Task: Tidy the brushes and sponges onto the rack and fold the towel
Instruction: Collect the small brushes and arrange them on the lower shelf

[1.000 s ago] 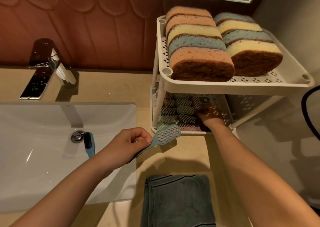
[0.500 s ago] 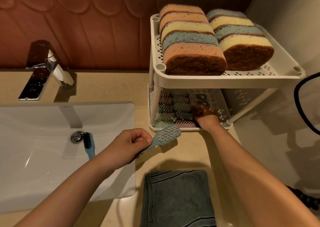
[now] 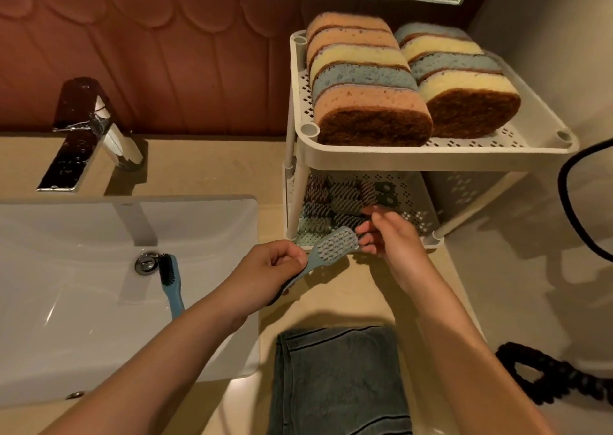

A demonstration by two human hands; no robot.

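- the left hand (image 3: 268, 270) is in the near middle, above the beige stone counter (image 3: 205, 169). its fingers are curled round the handle of a light blue plastic scrubbing brush with pale bristles (image 3: 336, 246), and the thumb is pressed against the handle.
- that brush is tilted with its bristles up. its head points far and right, at the near edge of the lower tier of the white perforated plastic two-tier rack (image 3: 431, 159).
- the right hand (image 3: 396, 240) is just right of the brush head, fingers loosely bent and a little apart, holding nothing. its fingertips (image 3: 365, 234) are right beside the brush head; i cannot tell whether they touch it.
- the lower tier holds a cluster of bristle-up brushes in dull pink, grey and green (image 3: 335, 200), lying side by side in shadow.
- the upper tier carries two rows of oblong sponges in orange, yellow and blue with brown scouring faces (image 3: 365, 79), standing on edge and packed together, five in the left row and four in the right.
- a second brush with a blue handle and black bristles (image 3: 170, 280) lies in the white ceramic sink (image 3: 66, 318) on the left, its head beside the chrome drain plug (image 3: 147, 262).
- a grey-blue towel with thin dark stripes (image 3: 338, 378) lies flat on the counter at the near edge, between the two forearms.
- a square chrome tap (image 3: 86, 136) stands at the far side of the sink.
- a black coiled cord (image 3: 557, 376) lies at the near right.
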